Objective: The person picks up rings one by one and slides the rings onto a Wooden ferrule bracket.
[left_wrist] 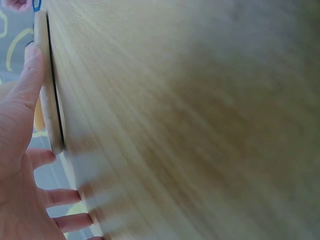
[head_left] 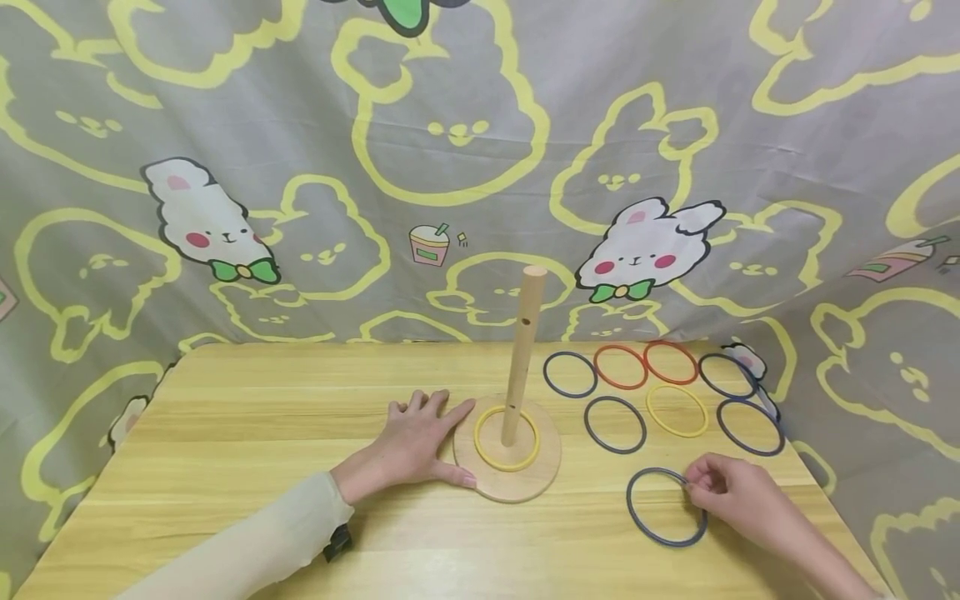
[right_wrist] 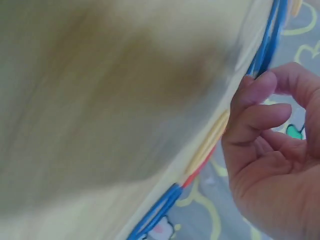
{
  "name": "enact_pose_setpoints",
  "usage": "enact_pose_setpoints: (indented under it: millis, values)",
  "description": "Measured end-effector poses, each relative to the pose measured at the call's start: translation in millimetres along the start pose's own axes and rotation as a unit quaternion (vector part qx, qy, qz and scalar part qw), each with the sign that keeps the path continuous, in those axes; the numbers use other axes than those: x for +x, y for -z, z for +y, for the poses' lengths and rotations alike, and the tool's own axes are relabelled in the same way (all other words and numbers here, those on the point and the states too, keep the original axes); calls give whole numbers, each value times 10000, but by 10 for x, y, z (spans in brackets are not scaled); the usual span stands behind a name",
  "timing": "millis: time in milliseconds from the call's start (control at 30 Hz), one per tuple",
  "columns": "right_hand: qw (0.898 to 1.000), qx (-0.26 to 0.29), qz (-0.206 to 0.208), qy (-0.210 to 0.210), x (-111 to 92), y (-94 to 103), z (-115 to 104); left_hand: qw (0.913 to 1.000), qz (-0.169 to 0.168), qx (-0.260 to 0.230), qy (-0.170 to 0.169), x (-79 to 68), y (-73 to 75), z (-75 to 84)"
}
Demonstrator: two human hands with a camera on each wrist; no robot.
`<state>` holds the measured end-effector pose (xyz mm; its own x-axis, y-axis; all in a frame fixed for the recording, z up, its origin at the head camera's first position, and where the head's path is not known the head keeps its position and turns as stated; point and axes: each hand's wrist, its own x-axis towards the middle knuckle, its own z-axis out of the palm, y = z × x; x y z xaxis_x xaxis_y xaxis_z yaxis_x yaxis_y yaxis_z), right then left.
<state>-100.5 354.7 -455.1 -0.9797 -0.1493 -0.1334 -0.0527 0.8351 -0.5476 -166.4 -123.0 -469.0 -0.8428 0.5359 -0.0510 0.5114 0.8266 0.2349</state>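
A round wooden base (head_left: 467, 450) with an upright wooden peg (head_left: 522, 350) stands mid-table, and a yellow ring (head_left: 481, 454) lies on it around the peg. My left hand (head_left: 416, 442) rests at the base's left edge, fingers spread and thumb at the near rim; in the left wrist view the thumb (left_wrist: 31, 75) lies along the base's edge (left_wrist: 49, 100). Low on the right, my right hand (head_left: 738, 496) pinches the right side of a dark blue ring (head_left: 636, 512) between thumb and fingers. The right wrist view shows this blue ring (right_wrist: 270, 42) at the fingertips.
Behind the right hand lie two red rings (head_left: 621, 387) (head_left: 671, 382), a yellow ring (head_left: 677, 436) and several blue rings (head_left: 615, 452). A patterned cloth (head_left: 465, 225) hangs along the back and sides of the wooden table (head_left: 300, 417).
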Motion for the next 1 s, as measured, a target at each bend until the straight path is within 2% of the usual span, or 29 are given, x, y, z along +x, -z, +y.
enact_pose_setpoints:
  millis: [133, 333, 533, 667, 800, 1000]
  values:
    - [9981, 232, 309, 473, -75, -37, -150, 10000, -16, -38, -1, -1, 8, 0]
    - [9883, 669, 653, 1204, -160, -64, -397, 10000, -13, -54, -25, -4, 8, 1]
    - [9831, 1325, 333, 1214, -218, -47, -674, 10000, 17, 1, -49, -5, -3, -2]
    - [9735, 1913, 98, 1251, -233, -11, -870, 10000, 32, -27, -35, -4, -10, -2]
    - [9631, 2286, 186, 1410, -236, 33, -1084, 10000, 52, -36, -31, -4, -8, -1]
    - [9494, 2536, 492, 1786, -204, 142, -1421, 9999, 82, -58, -66, -15, 17, 3]
